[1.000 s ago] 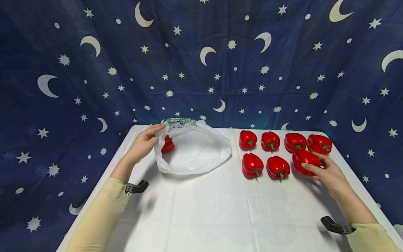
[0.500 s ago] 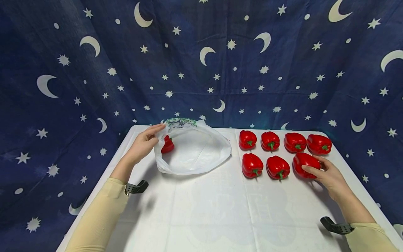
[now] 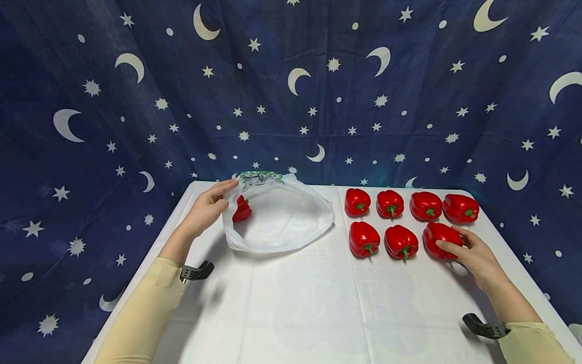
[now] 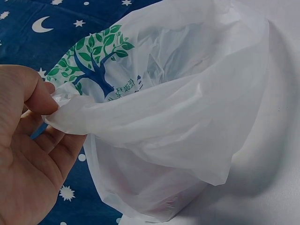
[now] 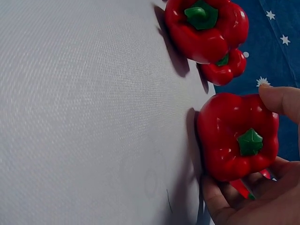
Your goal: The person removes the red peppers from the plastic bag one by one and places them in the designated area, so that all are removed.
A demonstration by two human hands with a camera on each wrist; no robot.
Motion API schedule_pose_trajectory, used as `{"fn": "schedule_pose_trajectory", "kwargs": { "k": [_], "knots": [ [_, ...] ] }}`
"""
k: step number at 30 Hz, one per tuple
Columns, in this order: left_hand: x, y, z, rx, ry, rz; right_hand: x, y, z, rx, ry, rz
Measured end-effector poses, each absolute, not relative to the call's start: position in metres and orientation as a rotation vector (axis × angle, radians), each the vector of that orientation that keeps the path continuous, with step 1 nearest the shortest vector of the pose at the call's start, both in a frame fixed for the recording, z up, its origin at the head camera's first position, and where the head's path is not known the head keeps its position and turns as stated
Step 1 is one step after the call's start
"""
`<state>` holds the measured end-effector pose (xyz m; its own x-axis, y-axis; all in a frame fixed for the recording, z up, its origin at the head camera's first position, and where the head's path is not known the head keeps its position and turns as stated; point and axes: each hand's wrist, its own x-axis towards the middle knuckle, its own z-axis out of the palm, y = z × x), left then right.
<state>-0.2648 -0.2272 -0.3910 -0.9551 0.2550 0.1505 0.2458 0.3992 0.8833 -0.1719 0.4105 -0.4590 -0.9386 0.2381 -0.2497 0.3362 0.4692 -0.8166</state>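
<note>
My left hand (image 3: 204,210) pinches the left rim of a white plastic bag (image 3: 284,230) between thumb and fingers, and the bag's mouth gapes wide. A green and blue tree print (image 4: 93,61) shows on the bag in the left wrist view. Inside, at its left side, lies one red bell pepper (image 3: 242,209), partly hidden by the bag's edge. At the table's right, my right hand (image 3: 475,255) grips another bell pepper (image 3: 440,240), thumb on one side and fingers on the other. In the right wrist view this pepper's green stem (image 5: 251,142) faces the camera, its side close to the cloth.
Several more red bell peppers stand in two rows beside the held one, such as the near-row pepper (image 3: 401,241) and the far-right pepper (image 3: 461,208). A white cloth (image 3: 309,303) covers the table. Behind it hangs a dark blue moon-and-star curtain (image 3: 273,86).
The right hand has lowered its bell pepper slightly toward the table, at the right end of the near row. My left hand and the bag stay as they were.
</note>
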Motion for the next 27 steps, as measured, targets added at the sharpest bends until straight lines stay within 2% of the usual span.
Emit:
{"fn": "schedule_pose_trajectory", "kwargs": {
  "k": [27],
  "knots": [
    [-0.2632, -0.2253, -0.3911, 0.467, 2.590, 1.682, -0.1712, 0.4161, -0.4599, 0.449, 2.564, -1.462]
  ]
}}
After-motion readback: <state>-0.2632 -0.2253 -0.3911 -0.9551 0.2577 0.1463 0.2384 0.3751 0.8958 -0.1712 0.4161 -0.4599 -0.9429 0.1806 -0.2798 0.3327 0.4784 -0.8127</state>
